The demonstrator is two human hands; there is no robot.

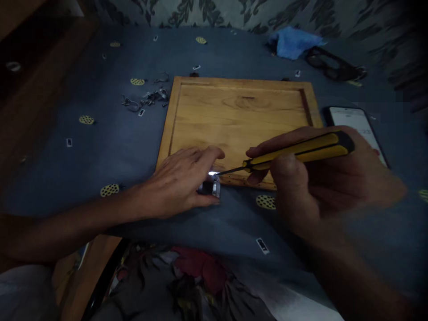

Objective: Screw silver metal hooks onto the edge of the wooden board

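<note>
My right hand (301,174) is wrapped round the yellow and black handle of a screwdriver (294,151). Its thin dark shaft slants down to the left, and the tip meets a small shiny metal fitting (216,187) that resembles a hinge. This fitting sits at the near edge of a framed wooden panel (240,125). With fingers on one side and thumb on the other, my left hand (183,178) grips the fitting and rests partly over the panel's near left corner. My fingers cover part of the fitting, so its full shape is hidden.
Left of the panel lie several loose metal pieces (150,99). A phone with a lit screen (354,127) lies to the right, partly behind my right hand. A blue cloth (294,42) and dark glasses (334,64) are at the back right. A patterned blue-grey cloth (117,156) covers the surface.
</note>
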